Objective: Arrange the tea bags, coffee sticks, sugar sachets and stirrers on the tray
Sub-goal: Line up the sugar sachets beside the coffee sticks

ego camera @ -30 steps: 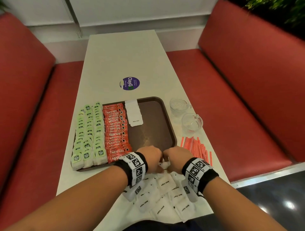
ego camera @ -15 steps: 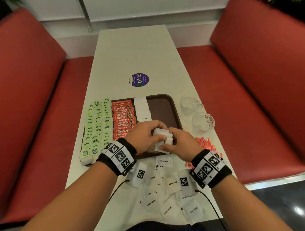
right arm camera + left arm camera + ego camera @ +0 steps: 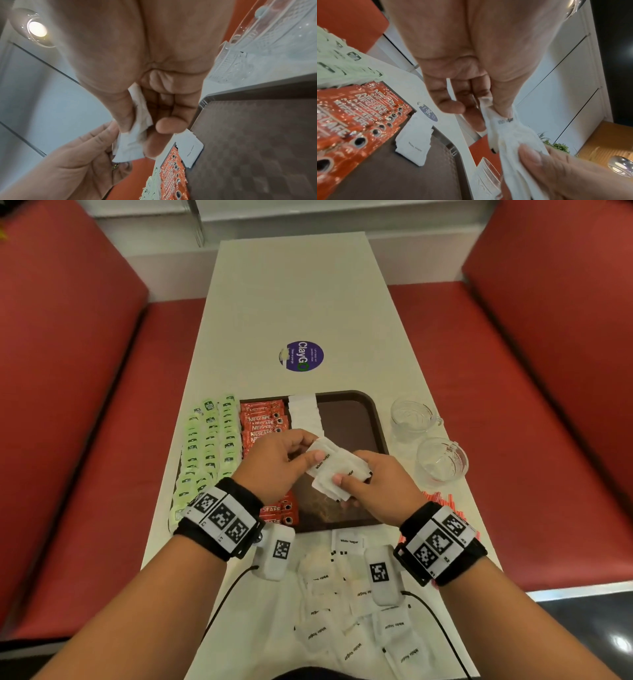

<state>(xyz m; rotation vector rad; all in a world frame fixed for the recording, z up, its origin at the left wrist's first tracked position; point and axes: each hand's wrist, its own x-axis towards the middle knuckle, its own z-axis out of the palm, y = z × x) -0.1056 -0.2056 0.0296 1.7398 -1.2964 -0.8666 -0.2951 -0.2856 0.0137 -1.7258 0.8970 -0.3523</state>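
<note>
Both hands hold a small stack of white sugar sachets (image 3: 337, 470) above the brown tray (image 3: 356, 419). My left hand (image 3: 281, 460) pinches the top sachet (image 3: 505, 121) with thumb and fingers. My right hand (image 3: 373, 484) grips the lower end of the stack (image 3: 132, 142). On the tray lie rows of green tea bags (image 3: 209, 446), red coffee sticks (image 3: 263, 419) and a short row of sugar sachets (image 3: 303, 412). Loose sugar sachets (image 3: 349, 621) lie on the table near me. Red stirrers (image 3: 442, 501) lie right of the tray, partly hidden by my right wrist.
Two clear glass cups (image 3: 411, 416) (image 3: 442, 462) stand right of the tray. A round purple sticker (image 3: 301, 356) sits on the white table (image 3: 291, 296) beyond it. Red benches (image 3: 513, 371) flank the table on both sides.
Both hands rose from the loose pile near the table's front edge with a stack of sugar sachets and now hold it over the tray's middle; the stack is fanned apart.
</note>
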